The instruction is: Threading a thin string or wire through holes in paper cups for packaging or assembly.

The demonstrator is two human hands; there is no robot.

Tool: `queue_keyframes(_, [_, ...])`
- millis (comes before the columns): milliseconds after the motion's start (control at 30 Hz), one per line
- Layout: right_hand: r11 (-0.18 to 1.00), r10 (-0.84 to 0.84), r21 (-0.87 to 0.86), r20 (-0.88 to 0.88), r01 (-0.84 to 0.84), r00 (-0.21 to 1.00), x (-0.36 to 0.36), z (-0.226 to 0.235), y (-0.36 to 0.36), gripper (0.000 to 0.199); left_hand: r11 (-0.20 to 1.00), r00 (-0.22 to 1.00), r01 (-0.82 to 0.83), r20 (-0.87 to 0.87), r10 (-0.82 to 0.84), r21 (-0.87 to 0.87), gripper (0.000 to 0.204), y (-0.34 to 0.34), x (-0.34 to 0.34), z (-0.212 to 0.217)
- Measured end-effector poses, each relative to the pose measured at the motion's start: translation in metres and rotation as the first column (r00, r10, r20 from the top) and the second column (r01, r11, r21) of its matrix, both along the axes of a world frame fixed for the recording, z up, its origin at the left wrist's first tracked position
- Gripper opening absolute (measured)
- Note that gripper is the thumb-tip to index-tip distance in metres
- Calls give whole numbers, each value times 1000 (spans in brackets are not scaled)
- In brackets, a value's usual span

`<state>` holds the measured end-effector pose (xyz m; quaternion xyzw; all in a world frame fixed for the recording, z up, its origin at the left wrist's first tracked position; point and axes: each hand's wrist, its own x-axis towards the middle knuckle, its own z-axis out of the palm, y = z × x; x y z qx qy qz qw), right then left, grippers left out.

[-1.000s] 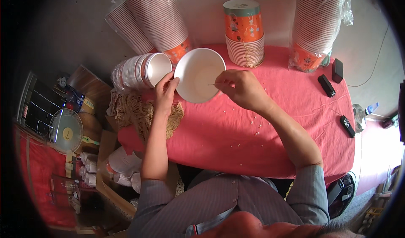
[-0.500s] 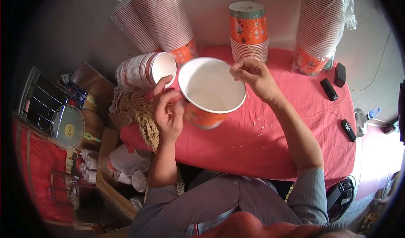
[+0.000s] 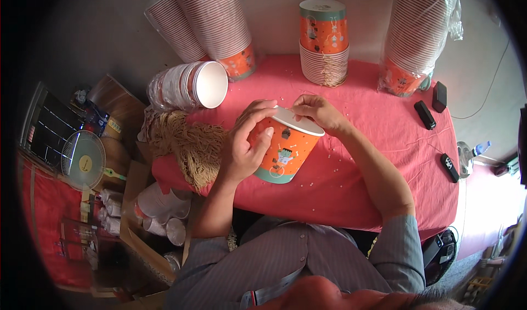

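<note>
Orange paper bucket tilts over pink cloth, its left side clasped by the left hand; right hand curls at its rim, tips hidden, so I cannot tell whether it pinches anything.

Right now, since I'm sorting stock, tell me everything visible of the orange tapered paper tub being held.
The orange tapered paper-looking tub has a white rim, cartoon prints and a green band round its base. It is tilted over the pink-red cloth, the left hand gripping its left side, the right hand at its rim.
</note>
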<state>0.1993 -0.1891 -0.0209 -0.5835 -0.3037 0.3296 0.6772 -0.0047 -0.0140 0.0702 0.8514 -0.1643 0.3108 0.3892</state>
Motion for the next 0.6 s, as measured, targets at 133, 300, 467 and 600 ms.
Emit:
queue_keyframes(133, [1000,5,-13,-3,-5,1000,0,-4,1,13,999,1000,-12,-13,12,38,34,-3,1,5])
queue_keyframes(300, [999,-18,-39,33,20,999,-3,4,0,14,1000,999,0,-49,2,31,31,0,-2,11])
queue_keyframes(467, [997,-76,10,81,76,994,-5,16,-2,15,998,992,34,-126,-27,57,25,6,-11,22])
queue_keyframes(600, [993,-100,-42,154,108,983,-6,30,-5,15,997,982,54,-184,-44,48,23,11,-19,21])
